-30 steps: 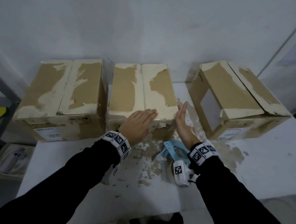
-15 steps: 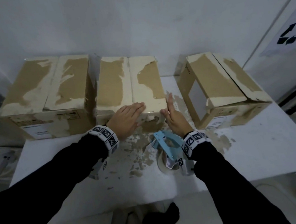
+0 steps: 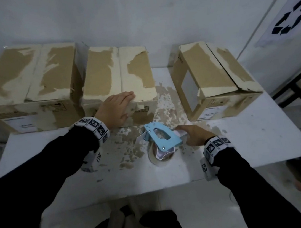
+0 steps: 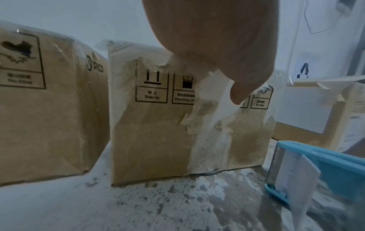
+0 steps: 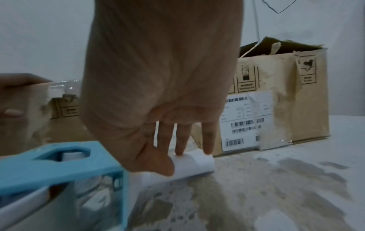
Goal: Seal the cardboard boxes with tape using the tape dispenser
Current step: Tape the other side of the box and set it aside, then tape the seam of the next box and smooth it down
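Three worn cardboard boxes stand in a row against the wall: the left box (image 3: 28,86), the middle box (image 3: 117,74) (image 4: 177,132) and the right box (image 3: 214,75) (image 5: 276,101). My left hand (image 3: 117,108) (image 4: 217,39) lies flat on the middle box's top front edge, thumb hanging over its front face. A blue tape dispenser (image 3: 162,137) (image 4: 326,168) (image 5: 59,165) lies on the table in front of that box. My right hand (image 3: 190,133) (image 5: 168,109) reaches its white handle (image 5: 195,161); straight fingers (image 5: 179,145) touch the handle's top, thumb on the near side.
The white table (image 3: 260,139) has peeled brown patches around the dispenser. Its front edge runs just below my wrists. A panel with a recycling sign (image 3: 288,15) and a dark frame (image 3: 291,87) stand at the right. The right box's top flaps sit slightly raised.
My right hand left the middle box's right corner and came down and back to the dispenser's handle. My left hand stayed on the middle box.
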